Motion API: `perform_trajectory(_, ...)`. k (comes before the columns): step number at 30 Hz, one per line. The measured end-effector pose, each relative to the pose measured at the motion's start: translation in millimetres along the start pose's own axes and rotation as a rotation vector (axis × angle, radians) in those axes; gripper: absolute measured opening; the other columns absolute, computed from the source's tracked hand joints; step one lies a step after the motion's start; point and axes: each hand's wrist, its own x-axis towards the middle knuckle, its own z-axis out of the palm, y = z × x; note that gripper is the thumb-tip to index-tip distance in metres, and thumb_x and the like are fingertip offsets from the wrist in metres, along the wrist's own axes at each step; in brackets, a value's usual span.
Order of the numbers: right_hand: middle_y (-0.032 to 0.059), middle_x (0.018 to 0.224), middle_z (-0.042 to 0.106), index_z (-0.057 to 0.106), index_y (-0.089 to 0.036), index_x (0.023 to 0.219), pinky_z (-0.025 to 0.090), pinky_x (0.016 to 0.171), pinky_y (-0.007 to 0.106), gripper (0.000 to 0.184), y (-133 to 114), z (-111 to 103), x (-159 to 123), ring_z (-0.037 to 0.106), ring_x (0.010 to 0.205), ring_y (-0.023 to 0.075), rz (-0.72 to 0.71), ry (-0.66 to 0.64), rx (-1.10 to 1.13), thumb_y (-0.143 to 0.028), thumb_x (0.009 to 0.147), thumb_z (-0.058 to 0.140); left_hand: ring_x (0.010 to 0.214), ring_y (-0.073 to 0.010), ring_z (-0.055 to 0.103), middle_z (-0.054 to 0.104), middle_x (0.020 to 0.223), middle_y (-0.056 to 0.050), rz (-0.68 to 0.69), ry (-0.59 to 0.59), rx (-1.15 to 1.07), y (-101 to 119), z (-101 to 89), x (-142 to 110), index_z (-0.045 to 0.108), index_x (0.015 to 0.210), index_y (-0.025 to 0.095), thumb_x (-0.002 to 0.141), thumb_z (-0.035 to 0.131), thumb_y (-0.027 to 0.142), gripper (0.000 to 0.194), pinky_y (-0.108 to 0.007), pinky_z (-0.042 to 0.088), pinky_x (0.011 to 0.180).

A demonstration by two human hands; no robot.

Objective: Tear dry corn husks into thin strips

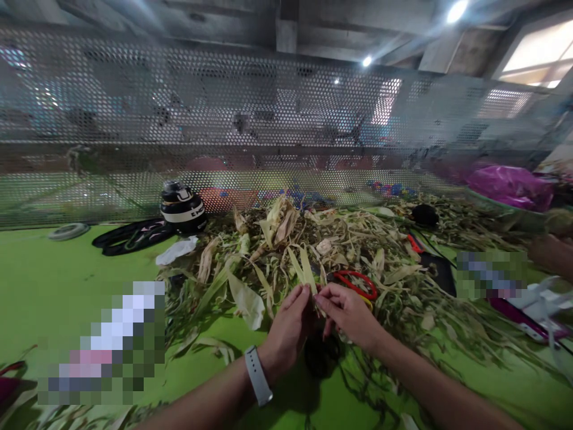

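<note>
Bare forearms lead in from the near side, pale watch band on the left one, and it's close work now! Left hand and right hand nearly meet, fingers of both pinched closed on pale husk strips that fan upward above the green tabletop, red loop handle just behind the right hand, tangled heap of dried husks beyond

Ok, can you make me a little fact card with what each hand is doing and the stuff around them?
Left hand: pinching pale strips
Right hand: fingertips at the strips' lower end; grip partly hidden
Left wrist: pale strap
Beyond right hand: red loop handle
Behind: heap of dry leaves
Back left: black container, white band
Surface: green tabletop
</note>
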Motion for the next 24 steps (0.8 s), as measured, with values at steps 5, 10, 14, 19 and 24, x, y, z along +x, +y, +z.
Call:
perform_trajectory(5, -0.006, 0.057, 0.05, 0.051, -0.017, 0.075, 0.04, 0.037, 0.017, 0.026, 6, 1, 1, 0.054, 0.038, 0.0078, -0.037, -0.01, -0.045, -0.043, 0.079, 0.053, 0.064, -0.0113, 0.055, 0.06, 0.084, -0.003, 0.024, -0.107, 0.049, -4, -1.5, -1, 0.057, 0.089, 0.016, 0.07, 0.064, 0.035, 0.027, -0.021, 0.044, 0.051)
perform_trajectory(10, -0.0031, 0.06, 0.056, 0.052, -0.017, 0.07, 0.041, 0.037, 0.019, 0.03, -1, -6, -1, 0.054, 0.04, 0.009, -0.032, -0.014, -0.182, -0.046, 0.077, 0.053, 0.069, -0.0104, 0.055, 0.058, 0.078, -0.001, 0.155, -0.081, 0.163, 0, -6.8, 4, 0.057, 0.081, 0.016, 0.073, 0.061, 0.037, 0.023, -0.02, 0.045, 0.065)
perform_trajectory(14, -0.0004, 0.063, 0.061, 0.054, -0.017, 0.071, 0.042, 0.044, 0.02, 0.033, -17, -44, -1, 0.057, 0.045, 0.0107, -0.034, 0.15, -0.42, -0.048, 0.08, 0.047, 0.058, -0.0079, 0.047, 0.05, 0.062, 0.004, 0.248, 0.041, 0.227, 12, -12.1, 11, 0.055, 0.081, 0.017, 0.074, 0.059, 0.039, 0.023, -0.021, 0.044, 0.064)
perform_trajectory(19, 0.0017, 0.059, 0.06, 0.06, -0.019, 0.067, 0.033, 0.049, 0.023, 0.029, -18, -82, 6, 0.055, 0.054, 0.0147, -0.002, 0.152, -0.927, -0.044, 0.079, 0.049, 0.047, -0.0055, 0.032, 0.037, 0.052, 0.008, 0.263, 0.121, 0.271, 19, -17.7, 17, 0.052, 0.076, 0.018, 0.072, 0.059, 0.041, 0.025, -0.016, 0.035, 0.05)
perform_trajectory(24, 0.0029, 0.065, 0.063, 0.059, -0.019, 0.067, 0.03, 0.049, 0.023, 0.035, -6, -54, 9, 0.053, 0.057, 0.0146, 0.025, 0.01, -0.958, -0.053, 0.072, 0.054, 0.046, -0.0049, 0.032, 0.037, 0.051, 0.009, 0.238, 0.156, 0.281, 16, -18.0, 17, 0.051, 0.07, 0.017, 0.07, 0.062, 0.039, 0.024, -0.016, 0.031, 0.048)
